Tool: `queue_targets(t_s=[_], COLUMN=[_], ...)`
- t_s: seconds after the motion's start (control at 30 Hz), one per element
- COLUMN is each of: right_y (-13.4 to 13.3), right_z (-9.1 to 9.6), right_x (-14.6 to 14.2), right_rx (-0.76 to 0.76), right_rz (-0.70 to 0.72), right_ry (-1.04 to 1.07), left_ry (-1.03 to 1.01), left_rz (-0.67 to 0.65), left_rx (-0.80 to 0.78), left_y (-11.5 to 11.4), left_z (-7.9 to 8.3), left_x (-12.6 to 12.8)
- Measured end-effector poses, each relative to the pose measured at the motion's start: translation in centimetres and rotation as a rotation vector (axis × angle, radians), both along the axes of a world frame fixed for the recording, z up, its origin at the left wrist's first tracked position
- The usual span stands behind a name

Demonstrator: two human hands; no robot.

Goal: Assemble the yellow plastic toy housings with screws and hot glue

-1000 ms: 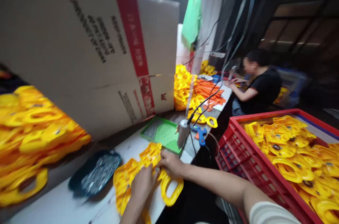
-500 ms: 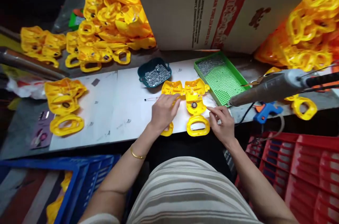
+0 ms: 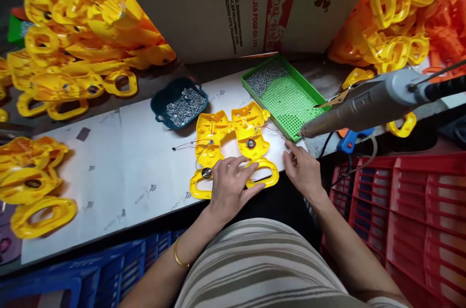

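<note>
Head view is showing the left hand (image 3: 231, 184) lying flat, fingers spread and released, pressing on the handle loops of two yellow shell halves (image 3: 213, 135) that are lying open, side by side, just beyond its knuckles. The right hand (image 3: 302, 169) is resting just right of them, fingertips curled onto the table (image 3: 127, 162); whether it is pinching anything cannot be told. Each half is carrying a seated round disc (image 3: 251, 143), so fitting appears done and the halves are not yet joined. The cardboard box (image 3: 204, 7) beyond is reading "YINGJIA FOOD CO.,LTD".

Yellow shells (image 3: 213, 128) at bench front, 2 pcs. Heaped shells (image 3: 73, 31): too many to count. Teal screw dish (image 3: 158, 104) x1. Green tray (image 3: 291, 99) x1. Ctn box (image 3: 204, 2) x1. Hanging driver (image 3: 364, 104) x1. Blue glue gun (image 3: 349, 137) x1.
</note>
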State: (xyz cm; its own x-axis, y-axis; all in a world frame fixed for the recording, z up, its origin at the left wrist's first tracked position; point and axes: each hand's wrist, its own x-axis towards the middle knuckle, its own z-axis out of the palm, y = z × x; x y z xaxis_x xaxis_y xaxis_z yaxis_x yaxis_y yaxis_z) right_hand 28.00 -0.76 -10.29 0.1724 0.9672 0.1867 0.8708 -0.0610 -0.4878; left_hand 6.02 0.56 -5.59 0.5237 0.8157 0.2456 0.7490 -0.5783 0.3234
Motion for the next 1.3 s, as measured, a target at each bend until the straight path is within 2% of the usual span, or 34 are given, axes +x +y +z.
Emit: queue_targets(t_s=[0.1, 0.23, 0.4, 0.7, 0.77, 0.87, 0.9, 0.97, 1.07, 1.13, 1.2, 1.3], right_y=[-0.4, -0.8, -1.6, -1.4, -1.1, -0.8, -0.7, -0.5, -0.2, -0.1, 0.2, 0.6], right_z=[-0.2, 0.4, 1.2, 0.2, 0.4, 1.2, 1.6, 2.5, 3.6, 3.7, 3.4, 2.8], right_x=[-0.1, 0.1, 1.0, 0.7, 1.0, 0.8, 0.5, -0.5, -2.4, -3.3, -3.7, -3.5], right_rx=[-0.022, 0.008, 0.121, -0.049, -0.094, -0.281, -0.354, -0.455, -0.473, -0.451, -0.433, -0.429], right_rz=[0.01, 0.069, -0.052, -0.057, -0.079, -0.117, -0.113, -0.062, 0.054, 0.076, 0.058, 0.083], right_ry=[-0.008, 0.133, 0.219, 0.153, 0.282, 0.776, 0.958, 1.209, 1.308, 1.305, 1.299, 1.26], left_ry=[0.097, 0.126, 0.102, 0.087, 0.062, -0.088, -0.177, -0.382, -0.654, -0.776, -0.841, -0.818], left_rz=[-0.057, -0.038, -0.025, 0.011, 0.016, 0.027, 0.025, 0.044, 0.175, 0.255, 0.276, 0.201], left_rx=[-0.078, -0.069, -0.036, -0.014, 0.014, 0.024, -0.019, -0.224, -0.674, -0.856, -0.865, -0.738], left_y=[-0.3, -0.4, -0.6, -0.8, -0.7, -0.6, -0.5, -0.2, 0.6, 1.3, 1.9, 2.4], left_z=[-0.2, -0.3, -0.4, -0.6, -0.3, 0.2, 0.3, 0.4, -0.1, -0.5, -0.7, -0.7], left_x=[0.1, -0.7, -1.1, -0.8, -0.8, -0.1, 0.3, 1.3, 2.7, 3.1, 3.1, 2.6])
